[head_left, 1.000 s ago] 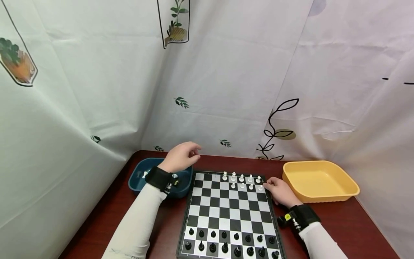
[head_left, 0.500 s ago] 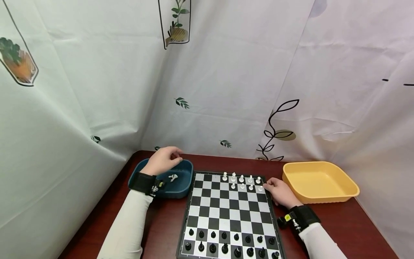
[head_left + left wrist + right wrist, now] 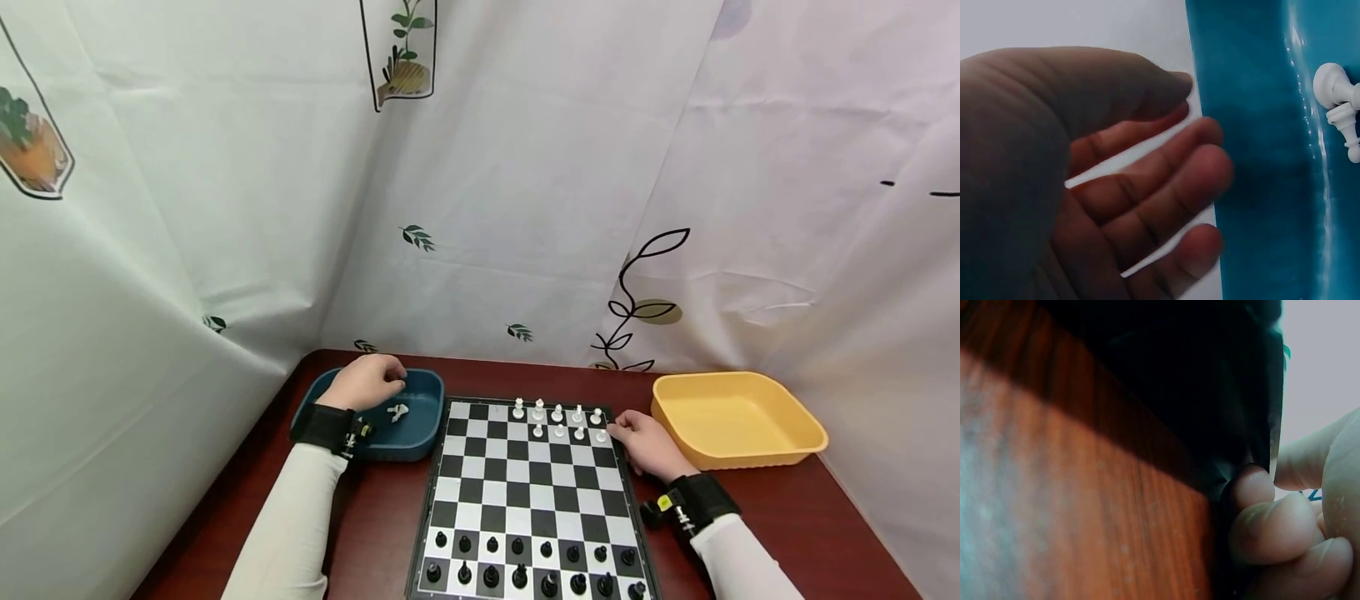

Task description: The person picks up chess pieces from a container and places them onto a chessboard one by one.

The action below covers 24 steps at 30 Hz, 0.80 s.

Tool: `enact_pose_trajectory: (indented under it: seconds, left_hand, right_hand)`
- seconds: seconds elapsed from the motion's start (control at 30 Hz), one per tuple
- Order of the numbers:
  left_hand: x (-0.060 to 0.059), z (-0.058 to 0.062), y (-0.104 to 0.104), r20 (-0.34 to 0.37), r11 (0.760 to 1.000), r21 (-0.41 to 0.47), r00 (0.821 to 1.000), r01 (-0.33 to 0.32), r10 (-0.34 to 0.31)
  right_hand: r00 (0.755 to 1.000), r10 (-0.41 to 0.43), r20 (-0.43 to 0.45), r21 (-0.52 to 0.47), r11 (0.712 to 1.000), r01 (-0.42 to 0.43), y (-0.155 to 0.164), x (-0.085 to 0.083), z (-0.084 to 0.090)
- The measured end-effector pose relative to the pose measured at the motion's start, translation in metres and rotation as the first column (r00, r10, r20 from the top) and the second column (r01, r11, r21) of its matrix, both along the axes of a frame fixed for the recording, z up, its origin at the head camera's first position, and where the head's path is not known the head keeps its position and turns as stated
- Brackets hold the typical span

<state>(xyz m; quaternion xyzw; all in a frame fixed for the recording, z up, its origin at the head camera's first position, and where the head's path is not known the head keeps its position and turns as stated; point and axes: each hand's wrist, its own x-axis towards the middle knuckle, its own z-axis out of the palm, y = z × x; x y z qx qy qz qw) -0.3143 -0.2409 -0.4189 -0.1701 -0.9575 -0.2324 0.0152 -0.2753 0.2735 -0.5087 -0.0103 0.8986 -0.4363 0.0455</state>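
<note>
White chess pieces (image 3: 397, 410) lie in the blue tray (image 3: 427, 392) beside the chessboard (image 3: 532, 492). Above them hovers the left hand (image 3: 367, 382), fingers (image 3: 1166, 181) relaxed and empty; picking one calls for a pinch. The right hand (image 3: 651, 446) grips the board's edge.

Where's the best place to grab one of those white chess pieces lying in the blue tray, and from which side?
Probably a pinch across the narrow stem of a white piece, coming from above: the pieces lie on their sides on the floor of the blue tray, whose walls block a sideways approach. The left hand hovers open over the tray, holding nothing.
</note>
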Motion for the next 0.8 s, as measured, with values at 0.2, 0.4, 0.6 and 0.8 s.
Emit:
enact_pose_trajectory:
  seconds: [0.2,0.4,0.6,0.8]
  left_hand:
    - [-0.002,-0.002,-0.006,0.019,1.000,-0.005,1.000,0.003,-0.003]
    - [-0.005,-0.006,-0.010,-0.082,0.996,-0.056,0.995,-0.067,0.063]
    - [-0.006,-0.009,-0.006,-0.065,0.992,-0.111,0.996,-0.060,0.053]
    - [-0.005,-0.013,-0.003,0.131,0.996,-0.087,0.991,-0.010,0.022]
  right_hand:
    - [1.000,-0.006,0.003,0.002,1.000,0.006,-0.001,-0.001,0.002]
    - [1.000,-0.014,0.013,-0.001,1.000,0.014,-0.002,-0.001,0.001]
    - [1.000,-0.024,0.015,-0.001,1.000,0.024,-0.002,0.001,0.000]
    - [1.000,-0.020,0.010,-0.004,1.000,0.020,-0.002,0.001,0.000]
